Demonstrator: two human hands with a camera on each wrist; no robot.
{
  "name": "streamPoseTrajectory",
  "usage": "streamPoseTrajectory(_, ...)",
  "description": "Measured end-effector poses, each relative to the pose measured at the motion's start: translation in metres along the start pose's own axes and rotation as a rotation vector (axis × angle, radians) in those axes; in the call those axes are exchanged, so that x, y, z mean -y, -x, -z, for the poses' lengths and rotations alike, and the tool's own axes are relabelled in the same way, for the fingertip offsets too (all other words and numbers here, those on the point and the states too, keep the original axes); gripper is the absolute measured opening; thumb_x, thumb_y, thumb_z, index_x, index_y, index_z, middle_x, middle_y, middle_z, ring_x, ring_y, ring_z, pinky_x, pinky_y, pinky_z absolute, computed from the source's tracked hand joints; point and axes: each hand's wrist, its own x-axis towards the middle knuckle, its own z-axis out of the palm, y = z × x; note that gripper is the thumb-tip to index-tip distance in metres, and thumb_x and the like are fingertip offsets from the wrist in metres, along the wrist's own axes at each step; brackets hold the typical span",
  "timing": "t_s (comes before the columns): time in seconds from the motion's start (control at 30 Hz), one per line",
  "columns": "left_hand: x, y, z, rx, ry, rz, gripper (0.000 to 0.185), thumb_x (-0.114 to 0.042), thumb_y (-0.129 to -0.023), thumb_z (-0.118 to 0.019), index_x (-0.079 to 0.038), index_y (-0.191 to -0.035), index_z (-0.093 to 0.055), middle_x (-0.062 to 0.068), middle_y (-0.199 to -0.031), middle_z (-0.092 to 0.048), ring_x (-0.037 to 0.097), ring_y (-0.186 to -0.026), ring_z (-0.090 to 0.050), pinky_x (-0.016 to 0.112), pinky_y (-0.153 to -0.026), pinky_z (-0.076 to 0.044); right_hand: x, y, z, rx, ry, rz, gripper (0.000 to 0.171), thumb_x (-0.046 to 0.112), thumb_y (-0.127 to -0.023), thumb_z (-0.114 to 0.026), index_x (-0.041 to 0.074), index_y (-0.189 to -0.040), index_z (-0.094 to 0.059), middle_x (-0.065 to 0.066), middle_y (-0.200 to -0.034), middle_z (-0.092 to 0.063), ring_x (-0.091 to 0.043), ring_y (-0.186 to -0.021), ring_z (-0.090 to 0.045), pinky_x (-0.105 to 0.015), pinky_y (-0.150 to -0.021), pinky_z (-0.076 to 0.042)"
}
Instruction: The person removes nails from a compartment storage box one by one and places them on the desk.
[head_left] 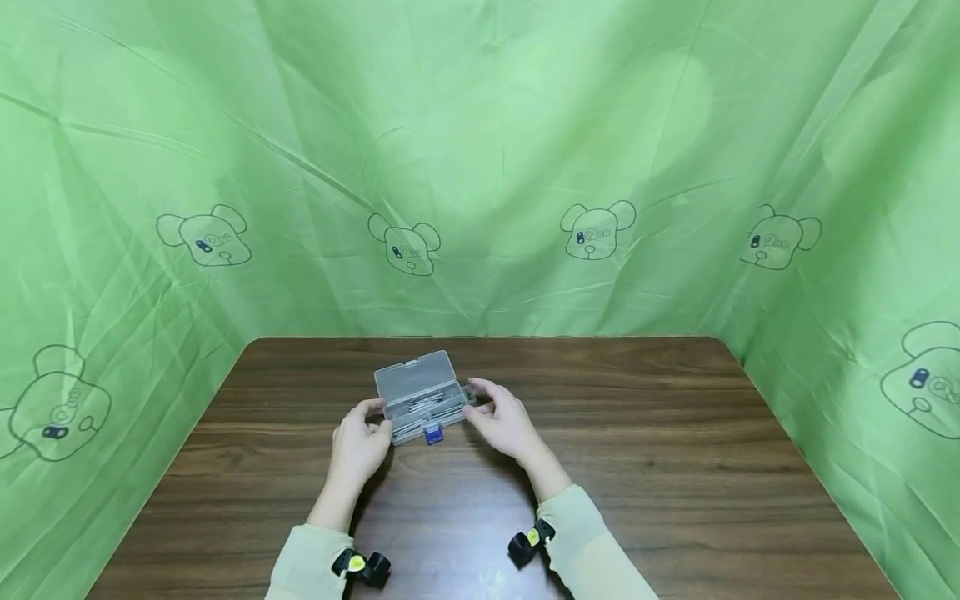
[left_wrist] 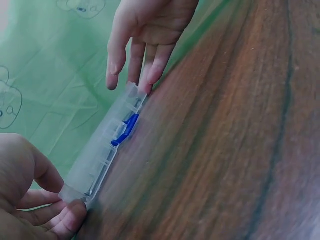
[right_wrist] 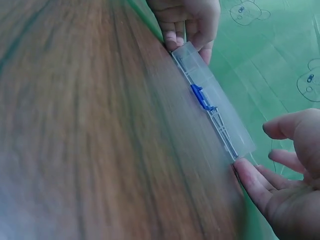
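A small clear plastic box (head_left: 428, 414) lies on the table, its translucent lid (head_left: 416, 377) swung up at the back. Thin silvery metal pieces (head_left: 427, 404) fill its compartments; their exact kind is too small to tell. On the front edge sticks out a blue latch (head_left: 433, 433), also seen in the right wrist view. My left hand (head_left: 362, 442) grips the box's left end between thumb and fingers. At the opposite end, my right hand (head_left: 508, 421) touches the corner with a fingertip, its other fingers extended and partly apart from the box in the right wrist view.
The brown wood-grain table (head_left: 660, 450) has rounded far corners. Green cloth (head_left: 480, 167) with printed bear faces hangs behind it and on both sides. Each sleeve carries a small black wrist camera, one left (head_left: 363, 567) and one right (head_left: 528, 542).
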Motion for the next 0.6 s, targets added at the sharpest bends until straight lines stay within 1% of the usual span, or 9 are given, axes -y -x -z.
streamPoseTrajectory(0.1, -0.002, 0.003, -0.003, 0.004, 0.006, -0.006, 0.044, -0.007, -0.093, -0.066, -0.003, -0.137, -0.072, 0.015, -0.125, -0.076, 0.015, -0.084, -0.070, 0.041, -0.081, -0.054, -0.002, 0.002, 0.003, -0.009, -0.065, -0.060, 0.062, 0.016, -0.099, -0.077, -0.001, -0.155, -0.056, -0.021, -0.138, -0.069, -0.025, -0.102, -0.075, -0.032, -0.085, -0.062)
streamPoseTrajectory(0.17, -0.004, 0.005, -0.005, 0.008, 0.014, -0.012, 0.044, -0.006, -0.093, -0.065, -0.003, -0.136, -0.072, 0.015, -0.123, -0.076, 0.015, -0.083, -0.068, 0.039, -0.078, -0.053, -0.003, 0.004, 0.005, -0.016, -0.130, -0.106, 0.063, 0.014, -0.099, -0.078, -0.003, -0.155, -0.054, -0.022, -0.136, -0.069, -0.025, -0.099, -0.074, -0.034, -0.083, -0.062)
streamPoseTrajectory(0.23, -0.006, 0.006, -0.009, 0.015, 0.020, -0.018, 0.044, -0.006, -0.093, -0.065, -0.004, -0.136, -0.073, 0.014, -0.119, -0.076, 0.014, -0.082, -0.067, 0.037, -0.076, -0.052, -0.004, 0.006, 0.008, -0.027, -0.196, -0.145, 0.062, 0.012, -0.100, -0.077, -0.007, -0.154, -0.054, -0.023, -0.130, -0.071, -0.027, -0.094, -0.073, -0.038, -0.082, -0.063)
streamPoseTrajectory(0.3, -0.008, 0.008, -0.014, 0.024, 0.021, -0.029, 0.044, -0.005, -0.092, -0.066, -0.004, -0.136, -0.073, 0.013, -0.115, -0.075, 0.014, -0.082, -0.066, 0.035, -0.076, -0.052, -0.006, 0.008, 0.012, -0.036, -0.250, -0.177, 0.057, 0.008, -0.101, -0.074, -0.011, -0.151, -0.055, -0.024, -0.122, -0.072, -0.031, -0.091, -0.074, -0.044, -0.084, -0.064)
streamPoseTrajectory(0.33, -0.009, 0.009, -0.016, 0.032, 0.022, -0.035, 0.045, -0.005, -0.092, -0.067, -0.004, -0.137, -0.072, 0.012, -0.116, -0.075, 0.013, -0.082, -0.066, 0.035, -0.076, -0.053, -0.006, 0.008, 0.013, -0.036, -0.269, -0.187, 0.053, 0.004, -0.101, -0.072, -0.013, -0.148, -0.056, -0.026, -0.118, -0.072, -0.032, -0.088, -0.075, -0.047, -0.085, -0.065)
streamPoseTrajectory(0.43, -0.013, 0.012, -0.023, 0.046, 0.025, -0.055, 0.048, -0.004, -0.091, -0.069, -0.003, -0.139, -0.072, 0.011, -0.113, -0.074, 0.013, -0.082, -0.066, 0.033, -0.077, -0.054, -0.011, 0.010, 0.020, -0.008, -0.305, -0.204, 0.044, 0.000, -0.101, -0.069, -0.016, -0.141, -0.061, -0.023, -0.106, -0.072, -0.028, -0.080, -0.074, -0.043, -0.081, -0.066)
streamPoseTrajectory(0.5, -0.016, 0.013, -0.028, 0.055, 0.033, -0.069, 0.050, -0.004, -0.090, -0.069, -0.003, -0.140, -0.071, 0.011, -0.116, -0.074, 0.012, -0.083, -0.067, 0.033, -0.078, -0.055, -0.014, 0.012, 0.026, 0.013, -0.307, -0.217, 0.040, -0.002, -0.101, -0.069, -0.016, -0.138, -0.064, -0.020, -0.103, -0.070, -0.023, -0.077, -0.073, -0.038, -0.078, -0.066)
streamPoseTrajectory(0.57, -0.019, 0.014, -0.032, 0.060, 0.040, -0.072, 0.051, -0.003, -0.089, -0.069, -0.004, -0.140, -0.072, 0.010, -0.114, -0.074, 0.012, -0.084, -0.067, 0.033, -0.078, -0.055, -0.018, 0.014, 0.033, 0.036, -0.312, -0.220, 0.040, 0.000, -0.102, -0.070, -0.014, -0.139, -0.064, -0.016, -0.103, -0.070, -0.018, -0.076, -0.072, -0.032, -0.075, -0.065)
streamPoseTrajectory(0.6, -0.020, 0.014, -0.033, 0.064, 0.043, -0.074, 0.051, -0.003, -0.089, -0.068, -0.004, -0.140, -0.072, 0.010, -0.114, -0.074, 0.012, -0.084, -0.067, 0.033, -0.078, -0.055, -0.019, 0.016, 0.037, 0.043, -0.306, -0.220, 0.040, 0.000, -0.102, -0.070, -0.014, -0.139, -0.064, -0.016, -0.104, -0.070, -0.018, -0.077, -0.072, -0.032, -0.075, -0.065)
